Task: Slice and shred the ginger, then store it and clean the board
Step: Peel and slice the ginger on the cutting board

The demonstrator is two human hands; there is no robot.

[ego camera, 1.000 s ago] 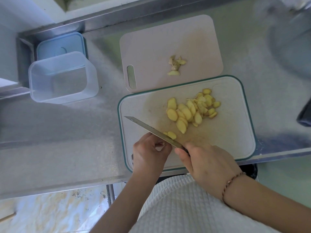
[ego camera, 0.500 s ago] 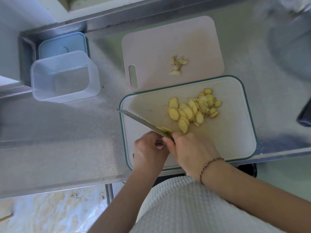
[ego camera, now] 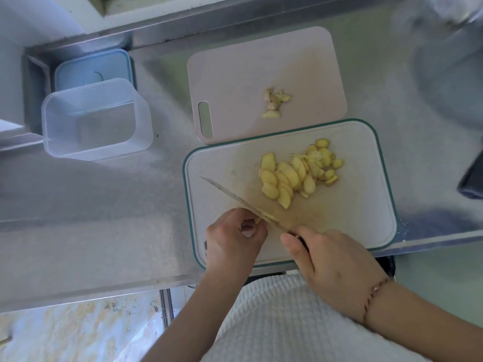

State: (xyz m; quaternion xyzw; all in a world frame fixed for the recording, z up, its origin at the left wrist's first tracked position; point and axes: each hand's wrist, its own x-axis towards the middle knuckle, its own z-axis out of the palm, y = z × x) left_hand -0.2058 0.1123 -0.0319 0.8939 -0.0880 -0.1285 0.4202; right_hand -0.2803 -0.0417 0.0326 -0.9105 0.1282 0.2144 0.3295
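Now left hand (ego camera: 232,237) pinching last ginger nub (ego camera: 258,220) at near-left of board (ego camera: 360,218); right hand (ego camera: 332,259) gripping knife (ego camera: 240,201). Blade hard against fingertips; nub tiny, slip could nick them.

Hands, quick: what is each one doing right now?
Left hand: fingers curled, pinching a small ginger piece against the green-rimmed board.
Right hand: gripping the knife by its handle.
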